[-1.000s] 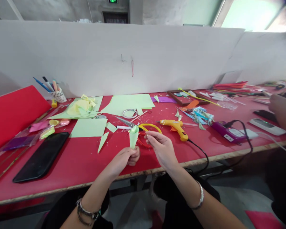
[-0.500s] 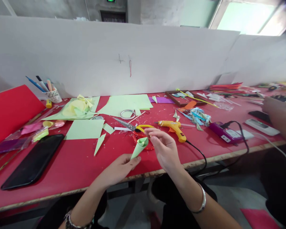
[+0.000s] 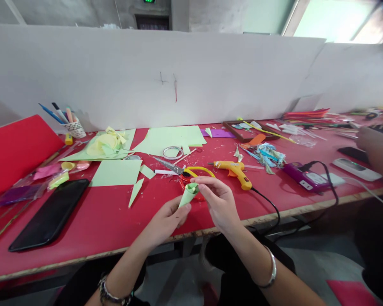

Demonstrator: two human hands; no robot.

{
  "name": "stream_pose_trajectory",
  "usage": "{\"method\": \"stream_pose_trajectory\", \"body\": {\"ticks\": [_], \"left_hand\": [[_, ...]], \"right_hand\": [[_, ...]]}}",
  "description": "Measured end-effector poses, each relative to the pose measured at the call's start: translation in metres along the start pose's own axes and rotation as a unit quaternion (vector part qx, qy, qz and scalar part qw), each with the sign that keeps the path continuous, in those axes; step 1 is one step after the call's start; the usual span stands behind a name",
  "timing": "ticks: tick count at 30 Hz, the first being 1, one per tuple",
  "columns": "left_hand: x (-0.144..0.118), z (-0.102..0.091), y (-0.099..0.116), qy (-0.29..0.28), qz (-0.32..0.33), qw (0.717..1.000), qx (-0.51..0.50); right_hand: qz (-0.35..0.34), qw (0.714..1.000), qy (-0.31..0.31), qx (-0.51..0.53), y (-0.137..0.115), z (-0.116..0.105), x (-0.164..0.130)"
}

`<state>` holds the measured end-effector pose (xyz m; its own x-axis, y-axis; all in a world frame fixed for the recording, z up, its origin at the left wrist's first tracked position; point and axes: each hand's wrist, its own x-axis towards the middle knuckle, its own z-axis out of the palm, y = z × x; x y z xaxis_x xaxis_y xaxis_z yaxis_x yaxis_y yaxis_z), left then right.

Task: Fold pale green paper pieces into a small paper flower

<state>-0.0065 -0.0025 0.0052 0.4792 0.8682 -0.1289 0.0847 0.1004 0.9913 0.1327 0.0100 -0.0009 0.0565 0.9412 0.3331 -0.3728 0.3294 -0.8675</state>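
Note:
A light green paper cone (image 3: 187, 197) is rolled up, with its mouth facing up and slightly right. My left hand (image 3: 165, 220) is closed around its lower part. At the rim of the mouth, my right hand (image 3: 220, 203) pinches the paper between thumb and fingers; the exact grip is partly hidden. Behind the cone lie open scissors (image 3: 174, 167) with yellow handles. A yellow glue gun (image 3: 232, 166) lies to the right of them, its nozzle pointing left. On the left is a narrow green paper triangle (image 3: 135, 192).
Green paper sheets (image 3: 115, 172) and a roll of tape (image 3: 172, 152) lie behind the hands. A black phone (image 3: 49, 214) rests at left. The glue gun's cord runs over the front edge near a purple power strip (image 3: 306, 177). Another person's hand (image 3: 378, 148) is at far right.
My right hand has moved left and its fingertips have come to the cone's rim. The left hand keeps its hold on the cone. The whole view has shifted slightly.

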Motion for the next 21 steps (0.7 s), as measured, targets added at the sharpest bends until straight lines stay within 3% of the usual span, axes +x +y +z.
{"method": "stream_pose_trajectory", "body": {"ticks": [8, 14, 19, 21], "left_hand": [[-0.0002, 0.0046, -0.0045, -0.03, -0.031, 0.991, -0.126], [-0.003, -0.0002, 0.001, -0.032, -0.045, 0.994, -0.091], [-0.0055, -0.0006, 0.0017, 0.022, -0.067, 0.997, -0.035], [-0.0056, 0.001, 0.0011, 0.022, -0.078, 0.995, -0.061]], "right_hand": [[0.025, 0.999, 0.02, -0.014, 0.0052, 0.0011, 0.0024], [0.038, 0.998, 0.015, -0.042, 0.0084, -0.0017, 0.0047], [0.049, 0.996, 0.016, -0.069, 0.0066, 0.0, 0.0045], [0.045, 0.996, 0.015, -0.075, 0.0055, 0.0012, 0.0045]]}}
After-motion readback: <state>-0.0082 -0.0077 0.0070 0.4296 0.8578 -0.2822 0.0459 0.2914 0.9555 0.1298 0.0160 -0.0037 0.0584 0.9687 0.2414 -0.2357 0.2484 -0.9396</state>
